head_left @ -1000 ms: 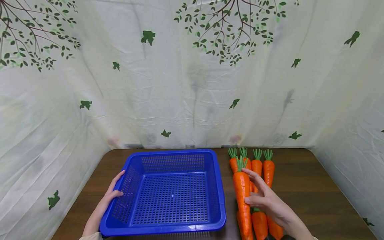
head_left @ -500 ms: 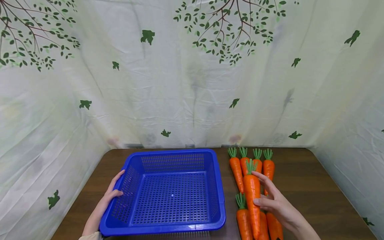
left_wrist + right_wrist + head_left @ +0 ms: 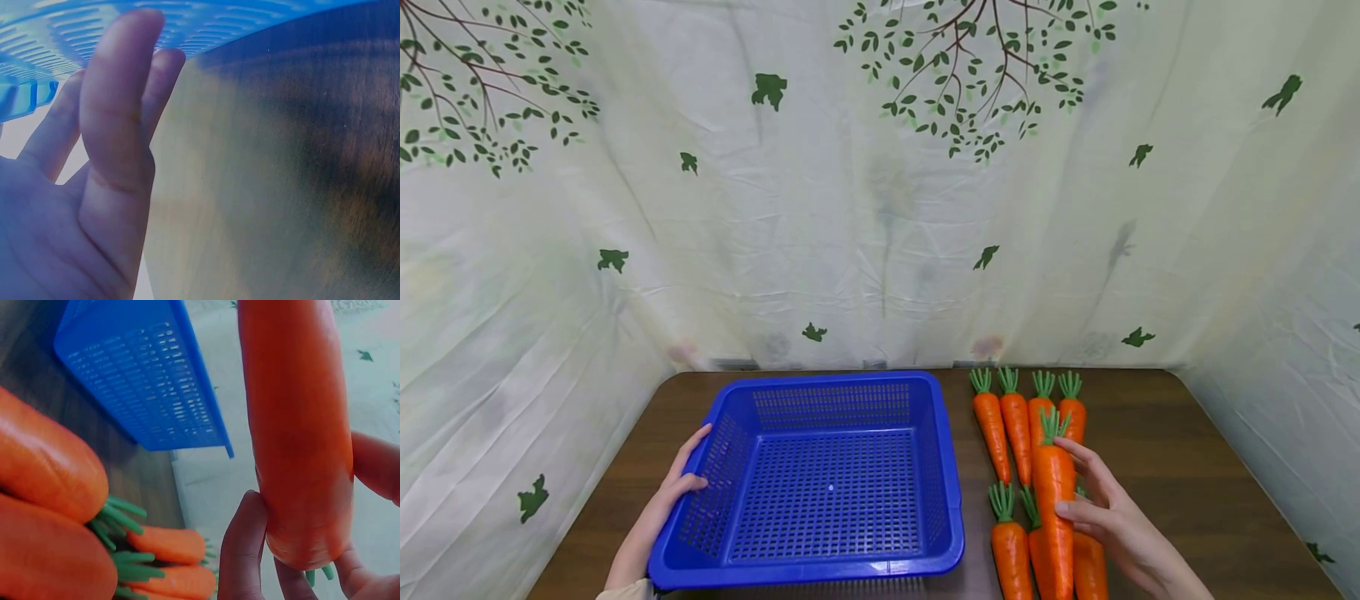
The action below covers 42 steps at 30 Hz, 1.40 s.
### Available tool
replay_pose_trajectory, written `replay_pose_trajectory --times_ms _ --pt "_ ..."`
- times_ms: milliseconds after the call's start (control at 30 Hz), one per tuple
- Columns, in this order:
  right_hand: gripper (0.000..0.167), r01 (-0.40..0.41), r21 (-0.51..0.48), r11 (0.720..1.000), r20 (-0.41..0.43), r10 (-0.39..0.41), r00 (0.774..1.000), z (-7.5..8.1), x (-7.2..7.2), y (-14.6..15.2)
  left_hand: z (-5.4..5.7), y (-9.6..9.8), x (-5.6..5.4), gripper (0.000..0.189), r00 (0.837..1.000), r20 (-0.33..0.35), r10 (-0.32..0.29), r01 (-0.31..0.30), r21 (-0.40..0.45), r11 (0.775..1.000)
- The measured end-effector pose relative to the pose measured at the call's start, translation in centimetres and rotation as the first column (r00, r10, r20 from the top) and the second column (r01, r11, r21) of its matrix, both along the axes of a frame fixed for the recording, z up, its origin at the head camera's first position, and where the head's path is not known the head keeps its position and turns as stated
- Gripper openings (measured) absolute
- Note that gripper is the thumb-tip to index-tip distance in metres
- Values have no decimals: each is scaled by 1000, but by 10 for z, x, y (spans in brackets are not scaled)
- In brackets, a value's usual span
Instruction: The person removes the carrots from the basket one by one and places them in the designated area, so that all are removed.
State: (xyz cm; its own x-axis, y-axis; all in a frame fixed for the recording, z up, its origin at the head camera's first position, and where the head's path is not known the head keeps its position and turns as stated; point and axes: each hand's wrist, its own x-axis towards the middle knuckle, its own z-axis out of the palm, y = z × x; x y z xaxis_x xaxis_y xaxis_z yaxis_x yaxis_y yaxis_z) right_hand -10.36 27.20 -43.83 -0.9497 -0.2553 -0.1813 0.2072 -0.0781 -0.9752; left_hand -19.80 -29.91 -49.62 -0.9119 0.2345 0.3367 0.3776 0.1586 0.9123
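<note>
A large blue plastic basket (image 3: 831, 508) with slotted walls lies at the left-centre of the table, its inside bare in the head view. At its left rim my left hand (image 3: 677, 479) holds on, thumb over the rim and fingers along the outer side. The left wrist view shows that thumb (image 3: 119, 100) overlapping the slotted blue plastic. My right hand (image 3: 1101, 500) pinches a glossy orange carrot (image 3: 1054, 508) between thumb and fingers, green tuft pointing away from me. Under and beside it lie more carrots, such as one at the front left (image 3: 1011, 554).
Several carrots stand side by side in a back row, among them the leftmost one (image 3: 991, 425). A front row lies nearer me, partly covered by the held carrot. The brown wooden table (image 3: 1195, 492) ends at a pale leaf-patterned curtain (image 3: 880, 250).
My right hand has carried the carrot rightward and slightly nearer me, across the other carrots, uncovering those on the left. My left hand and the basket have stayed put.
</note>
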Motion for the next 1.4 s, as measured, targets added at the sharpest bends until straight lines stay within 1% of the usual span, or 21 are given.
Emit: replay_pose_trajectory --times_ms 100,367,533,600,733,800,900,1067,1200,1400 --pt "65 4 -18 1000 10 -4 1000 -4 3 6 0 0 0 89 1000 -10 -5 5 4 1000" --pt "62 12 -22 1000 -60 -13 998 -16 9 28 -3 -1 -2 89 999 -36 -8 9 11 1000" --pt "60 26 -1 1000 -45 -26 999 -20 10 41 -3 -1 -2 89 999 -43 -20 21 23 1000" --pt "59 24 -1 1000 -62 -24 998 -22 11 46 -3 -1 -2 89 999 -45 -21 23 26 999" --pt "60 4 -24 1000 -134 -8 991 -25 14 54 -3 -1 -3 89 998 -59 -27 30 38 999" --pt "60 4 -23 1000 -141 -7 990 -25 14 57 -3 -1 -3 89 998 -63 -31 33 42 999" --pt "59 28 10 1000 -112 -26 993 -24 14 61 -3 -1 -3 89 998 -51 -34 36 45 998" --pt "54 66 94 993 -57 -61 997 -24 15 66 -3 -1 -3 89 999 -26 -40 42 49 998" --pt "52 56 123 991 -44 -51 998 -27 16 71 -3 -1 -2 88 999 -29 -38 39 47 998" --pt "52 17 134 991 -28 -13 1000 -32 17 78 -2 -1 -2 88 999 -16 -37 38 48 998"
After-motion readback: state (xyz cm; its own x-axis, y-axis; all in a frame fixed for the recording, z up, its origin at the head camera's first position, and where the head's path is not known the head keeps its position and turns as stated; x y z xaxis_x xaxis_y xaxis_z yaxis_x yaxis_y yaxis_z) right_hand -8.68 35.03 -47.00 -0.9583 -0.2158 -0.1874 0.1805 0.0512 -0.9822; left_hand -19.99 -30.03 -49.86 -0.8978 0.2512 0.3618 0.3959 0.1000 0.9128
